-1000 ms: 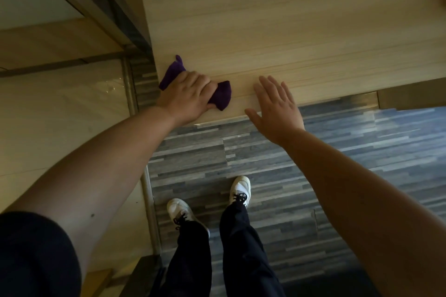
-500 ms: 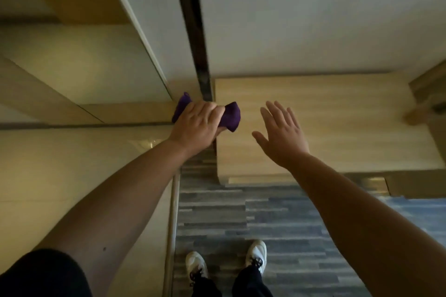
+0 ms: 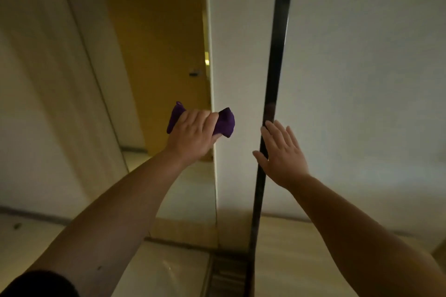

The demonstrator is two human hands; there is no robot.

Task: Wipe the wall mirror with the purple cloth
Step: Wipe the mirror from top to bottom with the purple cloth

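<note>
- Floor: a grey striped strip at the bottom centre of the frame.
- Pale glossy slab just left of it.
- Light wooden panel just right.

One head-worn view — tilted forward, close to the wall.

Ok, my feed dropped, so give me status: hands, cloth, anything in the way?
Left hand grips purple cloth at mirror edge. Right hand open, fingers spread, over dark vertical strip. Nothing blocking.
</note>
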